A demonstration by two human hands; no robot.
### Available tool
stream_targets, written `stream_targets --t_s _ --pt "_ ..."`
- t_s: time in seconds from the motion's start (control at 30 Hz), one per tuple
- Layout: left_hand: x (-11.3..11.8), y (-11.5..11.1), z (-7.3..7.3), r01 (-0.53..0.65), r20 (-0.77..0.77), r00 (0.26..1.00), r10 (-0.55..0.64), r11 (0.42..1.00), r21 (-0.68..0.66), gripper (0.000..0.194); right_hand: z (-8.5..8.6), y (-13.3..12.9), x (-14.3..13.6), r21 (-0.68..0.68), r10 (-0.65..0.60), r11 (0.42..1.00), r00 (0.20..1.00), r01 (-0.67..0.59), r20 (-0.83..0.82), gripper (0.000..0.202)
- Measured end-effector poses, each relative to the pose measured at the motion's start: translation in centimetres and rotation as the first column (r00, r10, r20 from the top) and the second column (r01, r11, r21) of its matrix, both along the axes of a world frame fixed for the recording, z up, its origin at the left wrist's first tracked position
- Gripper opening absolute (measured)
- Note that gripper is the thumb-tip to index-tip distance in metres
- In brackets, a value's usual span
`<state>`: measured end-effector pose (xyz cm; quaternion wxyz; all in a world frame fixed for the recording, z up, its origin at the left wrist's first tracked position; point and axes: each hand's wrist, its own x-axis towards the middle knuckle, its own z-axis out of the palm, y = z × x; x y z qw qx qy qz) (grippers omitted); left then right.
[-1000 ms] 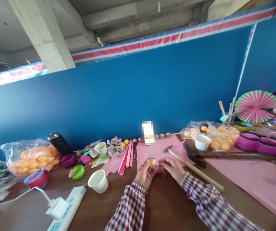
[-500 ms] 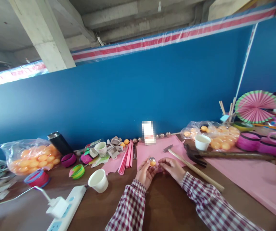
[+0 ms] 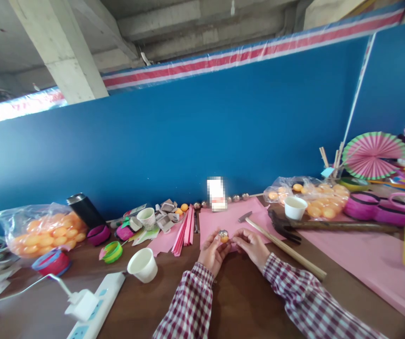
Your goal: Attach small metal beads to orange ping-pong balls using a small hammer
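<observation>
A small ball [image 3: 224, 236], silvery on top and orange below, sits in the fingers of my left hand [image 3: 213, 253], low in the middle of the view. Close beside its right side, my right hand [image 3: 252, 246] has thumb and fingertips pinched together; whatever they grip is too small to make out. Both hands are over the near edge of a pink sheet [image 3: 230, 216]. Right of them lies a small hammer [image 3: 283, 246] with a pale wooden handle. A row of silvery balls [image 3: 236, 198] runs along the wall behind the sheet.
Left are a white cup [image 3: 142, 265], a power strip [image 3: 98, 306], a bag of orange balls [image 3: 47, 233] and a black flask [image 3: 86, 210]. Right stand a white bowl [image 3: 295, 208], another ball bag [image 3: 324, 202], a dark-headed hammer [image 3: 343, 227] and purple straps [image 3: 378, 209].
The whole view has shifted slightly, so things appear a little further left. Both hands keep nearly the same pose around the ball, with the silvery part still on top.
</observation>
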<state>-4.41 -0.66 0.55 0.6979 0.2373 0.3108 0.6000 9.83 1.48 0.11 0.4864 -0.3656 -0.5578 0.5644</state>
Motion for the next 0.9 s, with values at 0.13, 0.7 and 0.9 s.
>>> stream_targets --t_s 0.13,0.7,0.9 --pt "0.06 0.0 -0.03 0.01 -0.016 1.0 -0.01 1.0 0.012 0.037 0.16 -0.03 0.02 0.045 -0.023 0.999 0.999 0.02 0.048 0.024" --pt "0.28 -0.19 0.2 0.017 -0.041 0.999 -0.015 0.999 0.047 0.035 0.24 -0.28 0.15 0.079 -0.028 0.997 0.993 0.019 0.112 0.025" --pt "0.18 -0.03 -0.25 0.035 -0.04 0.999 -0.033 0.998 0.059 0.034 0.54 -0.31 0.17 0.067 -0.028 0.998 0.991 0.019 0.128 0.026"
